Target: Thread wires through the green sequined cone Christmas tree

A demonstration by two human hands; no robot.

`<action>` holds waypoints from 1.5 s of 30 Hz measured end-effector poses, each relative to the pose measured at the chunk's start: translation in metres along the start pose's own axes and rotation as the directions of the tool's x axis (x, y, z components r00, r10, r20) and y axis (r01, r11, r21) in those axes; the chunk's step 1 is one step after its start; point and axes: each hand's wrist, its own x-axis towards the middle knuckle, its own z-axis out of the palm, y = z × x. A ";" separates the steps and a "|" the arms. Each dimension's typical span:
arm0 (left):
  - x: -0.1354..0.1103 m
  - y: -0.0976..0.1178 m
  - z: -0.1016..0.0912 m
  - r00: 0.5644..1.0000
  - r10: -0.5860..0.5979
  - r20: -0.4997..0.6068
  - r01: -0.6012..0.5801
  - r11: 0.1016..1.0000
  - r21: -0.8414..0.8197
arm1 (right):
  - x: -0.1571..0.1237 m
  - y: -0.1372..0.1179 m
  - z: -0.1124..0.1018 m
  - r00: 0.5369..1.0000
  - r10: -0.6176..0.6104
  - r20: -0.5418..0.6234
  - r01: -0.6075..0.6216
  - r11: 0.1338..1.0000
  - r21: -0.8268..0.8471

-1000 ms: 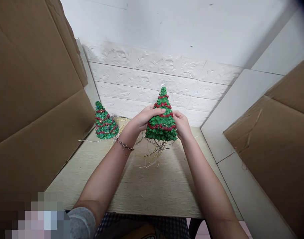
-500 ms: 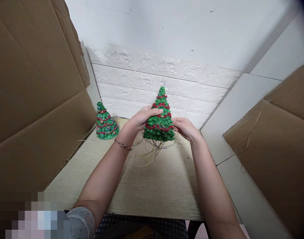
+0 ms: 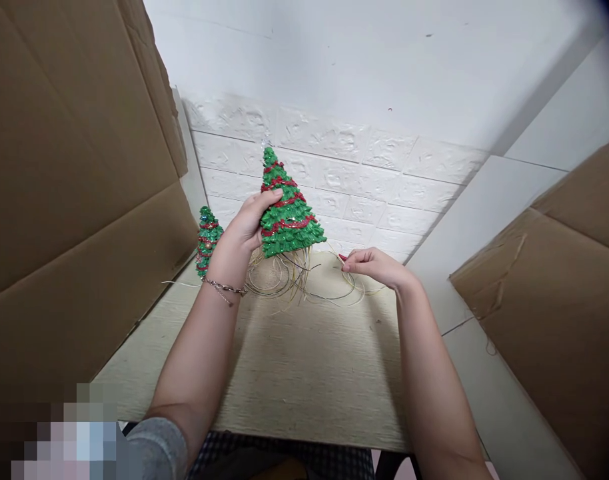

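My left hand (image 3: pixel 252 215) grips a green Christmas tree ornament (image 3: pixel 289 217) trimmed with red garlands, thumb across its front. The ornament is raised above the table and tilted, its clear tip leaning left. Thin yellow, white and dark wires (image 3: pixel 298 272) hang out from under its base. To the right and a little lower, my right hand (image 3: pixel 372 265) is closed in a pinch. A small red piece (image 3: pixel 343 257) shows at its fingertips, too small to identify, and a pale wire runs close by them.
Behind my left wrist a second, decorated tree (image 3: pixel 207 241) stands on the wooden table (image 3: pixel 304 373), partly hidden. Loops of wire (image 3: pixel 269 277) lie at the back. Cardboard (image 3: pixel 84 167) rises on the left, more cardboard (image 3: pixel 549 287) on the right, and a white brick-patterned wall (image 3: pixel 324 150) behind.
My left hand has moved left and up with the ornament, tilting it. My right hand has come away from the ornament's side, and the red piece now shows at its fingertips.
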 end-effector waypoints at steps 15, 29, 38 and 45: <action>0.006 -0.018 0.018 0.968 0.032 -0.247 0.019 0.980 0.199 | 0.008 -0.014 0.021 0.987 0.033 -0.155 0.062 0.821 0.568; 0.004 -0.036 0.042 0.956 0.133 -0.260 0.066 0.768 0.637 | 0.030 -0.016 0.076 0.788 -0.398 -0.470 0.414 0.907 -0.074; 0.003 -0.035 0.042 0.953 0.128 -0.274 0.097 0.728 0.679 | 0.026 -0.019 0.081 0.724 -0.568 -0.392 0.415 0.812 -0.410; 0.003 -0.038 0.041 0.950 0.147 -0.275 0.091 0.714 0.694 | 0.022 -0.024 0.086 0.717 -0.602 -0.350 0.354 0.748 -0.562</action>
